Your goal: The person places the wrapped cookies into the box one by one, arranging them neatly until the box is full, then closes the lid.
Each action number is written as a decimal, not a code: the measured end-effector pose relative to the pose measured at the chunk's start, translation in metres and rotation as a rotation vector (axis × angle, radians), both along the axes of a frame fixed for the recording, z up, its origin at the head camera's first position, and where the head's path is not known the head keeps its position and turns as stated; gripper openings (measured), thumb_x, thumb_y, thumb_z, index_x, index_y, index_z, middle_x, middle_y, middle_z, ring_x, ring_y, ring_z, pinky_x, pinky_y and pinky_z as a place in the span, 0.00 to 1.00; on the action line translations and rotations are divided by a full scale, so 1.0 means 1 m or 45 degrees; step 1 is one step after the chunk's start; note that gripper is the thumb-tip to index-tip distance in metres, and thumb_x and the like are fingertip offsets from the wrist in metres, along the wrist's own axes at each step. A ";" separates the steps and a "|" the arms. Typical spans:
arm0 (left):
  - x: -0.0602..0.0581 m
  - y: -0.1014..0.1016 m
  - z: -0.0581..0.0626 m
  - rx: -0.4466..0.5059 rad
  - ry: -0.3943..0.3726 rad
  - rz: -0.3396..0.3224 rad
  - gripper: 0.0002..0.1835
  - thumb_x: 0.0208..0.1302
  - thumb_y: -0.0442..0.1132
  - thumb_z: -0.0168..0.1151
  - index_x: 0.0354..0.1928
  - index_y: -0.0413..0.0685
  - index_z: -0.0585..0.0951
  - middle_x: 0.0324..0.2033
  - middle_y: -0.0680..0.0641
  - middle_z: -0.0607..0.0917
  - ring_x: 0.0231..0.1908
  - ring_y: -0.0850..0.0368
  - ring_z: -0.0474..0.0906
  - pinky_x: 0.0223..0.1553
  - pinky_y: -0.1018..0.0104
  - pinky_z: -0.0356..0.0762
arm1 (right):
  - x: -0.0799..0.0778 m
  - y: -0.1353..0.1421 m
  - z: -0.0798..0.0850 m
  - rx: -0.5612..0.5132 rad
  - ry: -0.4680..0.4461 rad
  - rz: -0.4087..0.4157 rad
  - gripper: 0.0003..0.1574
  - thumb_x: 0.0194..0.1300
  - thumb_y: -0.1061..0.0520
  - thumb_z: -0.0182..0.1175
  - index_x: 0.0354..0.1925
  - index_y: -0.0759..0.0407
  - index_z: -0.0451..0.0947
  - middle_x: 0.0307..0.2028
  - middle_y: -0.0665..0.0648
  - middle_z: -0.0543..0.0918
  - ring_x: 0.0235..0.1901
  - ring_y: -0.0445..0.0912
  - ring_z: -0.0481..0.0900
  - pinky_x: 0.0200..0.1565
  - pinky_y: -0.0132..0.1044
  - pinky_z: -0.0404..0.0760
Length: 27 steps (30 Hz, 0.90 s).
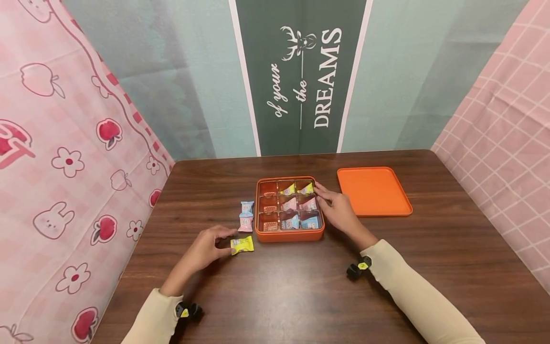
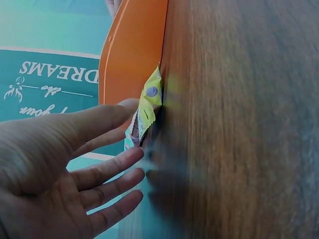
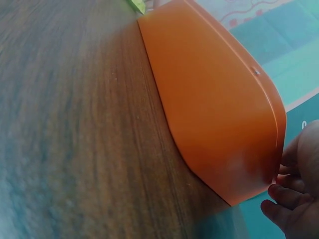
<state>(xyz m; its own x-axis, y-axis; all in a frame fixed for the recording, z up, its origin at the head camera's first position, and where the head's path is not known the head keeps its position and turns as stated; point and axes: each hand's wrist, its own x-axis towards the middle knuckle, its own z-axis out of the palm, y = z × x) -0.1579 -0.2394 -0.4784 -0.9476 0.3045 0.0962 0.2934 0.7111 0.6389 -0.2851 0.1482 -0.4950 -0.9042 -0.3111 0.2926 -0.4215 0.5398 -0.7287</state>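
Note:
In the head view an orange box (image 1: 290, 236) with a clear divided insert stands mid-table. Yellow (image 1: 288, 189), pink (image 1: 289, 205) and blue (image 1: 290, 222) wrapped candies lie in its middle and right columns; the left column shows ribbed plastic floor. My left hand (image 1: 210, 246) is at a yellow wrapped candy (image 1: 242, 244) on the table, thumb against its left end, index finger apart from it, other fingers spread in the left wrist view. Beside the box's right wall, my right hand (image 1: 339, 210) touches the rim near the far corner with its fingertips.
A blue candy (image 1: 247, 208) and a pink candy (image 1: 246, 223) lie end to end just left of the box. The orange lid (image 1: 374, 191) lies at the back right of the brown wooden table (image 1: 292, 296). Hanging cloths stand behind and on both sides.

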 end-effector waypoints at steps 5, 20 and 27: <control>0.000 0.004 0.000 -0.029 -0.005 -0.022 0.27 0.53 0.35 0.80 0.56 0.39 0.85 0.45 0.45 0.87 0.49 0.49 0.83 0.54 0.47 0.79 | -0.001 0.000 -0.001 0.018 -0.022 -0.004 0.25 0.75 0.57 0.59 0.66 0.62 0.75 0.68 0.52 0.74 0.67 0.55 0.72 0.65 0.54 0.71; -0.004 0.017 0.000 -0.158 0.055 -0.095 0.24 0.52 0.33 0.80 0.53 0.39 0.87 0.44 0.45 0.88 0.46 0.49 0.83 0.49 0.50 0.82 | -0.001 0.000 -0.001 0.030 -0.018 -0.006 0.25 0.75 0.57 0.59 0.66 0.61 0.76 0.69 0.51 0.74 0.67 0.54 0.72 0.64 0.53 0.72; -0.005 0.020 0.001 -0.234 0.070 -0.103 0.24 0.52 0.34 0.80 0.52 0.39 0.87 0.41 0.47 0.87 0.43 0.51 0.83 0.46 0.52 0.82 | 0.000 0.000 0.000 0.037 -0.027 -0.011 0.25 0.75 0.57 0.59 0.66 0.60 0.76 0.68 0.51 0.74 0.67 0.54 0.72 0.64 0.53 0.72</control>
<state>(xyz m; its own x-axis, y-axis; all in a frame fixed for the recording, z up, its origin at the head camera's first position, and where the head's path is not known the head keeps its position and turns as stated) -0.1628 -0.2189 -0.4771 -0.9143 0.3965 0.0828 0.3850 0.7870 0.4821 -0.2854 0.1480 -0.4946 -0.9128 -0.3116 0.2641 -0.4013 0.5642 -0.7216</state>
